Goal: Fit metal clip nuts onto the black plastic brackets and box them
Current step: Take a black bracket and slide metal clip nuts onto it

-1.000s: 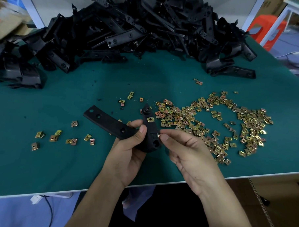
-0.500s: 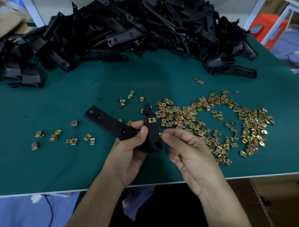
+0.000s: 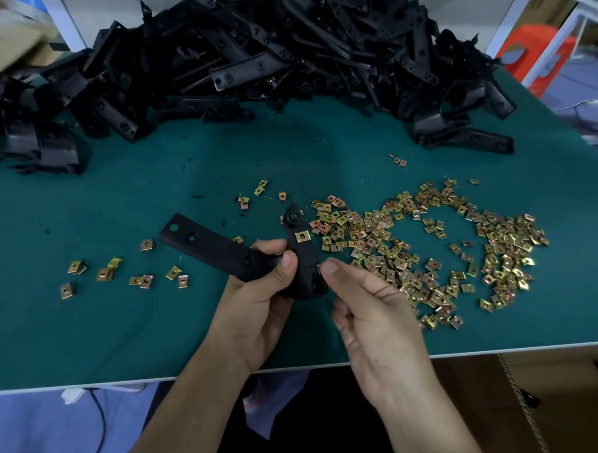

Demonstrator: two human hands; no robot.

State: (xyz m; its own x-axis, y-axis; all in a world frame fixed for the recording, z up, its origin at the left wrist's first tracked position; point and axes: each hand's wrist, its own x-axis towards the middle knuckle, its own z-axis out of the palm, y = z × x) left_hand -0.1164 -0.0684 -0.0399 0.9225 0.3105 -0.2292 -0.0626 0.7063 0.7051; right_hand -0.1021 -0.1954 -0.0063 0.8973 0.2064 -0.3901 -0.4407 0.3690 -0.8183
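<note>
head view: black angled bracket [image 3: 221, 248] carries one brass clip nut [image 3: 303, 236].

We see the left hand [image 3: 253, 310] gripping a black angled bracket [image 3: 218, 248] just above the green worktop [image 3: 80, 336], thumb across its bend. A fitted clip nut [image 3: 303, 236] sits on the bracket's far arm. The right hand [image 3: 372, 318] pinches a second clip nut [image 3: 319, 269] against that arm's near edge. Loose nuts [image 3: 426, 252] spread to the right, and a bracket heap [image 3: 264, 53] lies behind.
</note>
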